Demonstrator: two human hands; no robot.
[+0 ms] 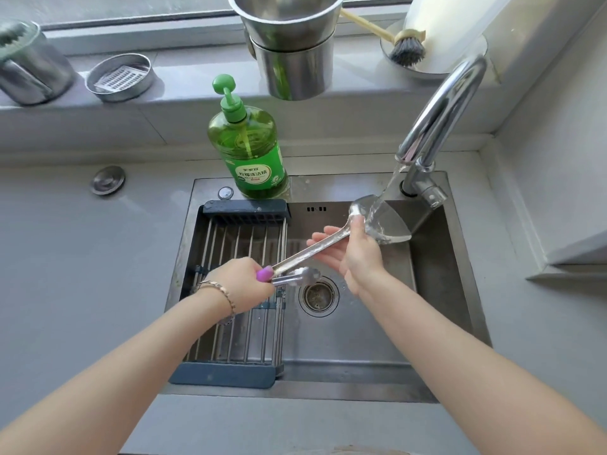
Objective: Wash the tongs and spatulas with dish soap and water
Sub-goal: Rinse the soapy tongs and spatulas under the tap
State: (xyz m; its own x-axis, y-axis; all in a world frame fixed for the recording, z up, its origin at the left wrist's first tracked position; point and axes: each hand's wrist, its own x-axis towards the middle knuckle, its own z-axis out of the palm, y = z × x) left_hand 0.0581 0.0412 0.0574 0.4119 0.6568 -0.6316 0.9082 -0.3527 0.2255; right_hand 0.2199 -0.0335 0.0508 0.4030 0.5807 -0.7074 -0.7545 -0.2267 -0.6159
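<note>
Your spatula [315, 249] runs from lower left to upper right over the sink [361, 339]. Your left hand [241, 279] clenches its purple handle end, and the blade sits under the stream from the tap [440, 110]. Your right hand [358, 254] is nearer the blade: fingers straight beneath the shaft, thumb against the neck, blade just beyond it, up and right. The tongs [303, 276] seem caught in the same left grip, though that's hard to tell.

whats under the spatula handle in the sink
The tongs lie just under the spatula handle, above the drain. The left hand covers their near end, so whether it holds them too cannot be seen.
</note>
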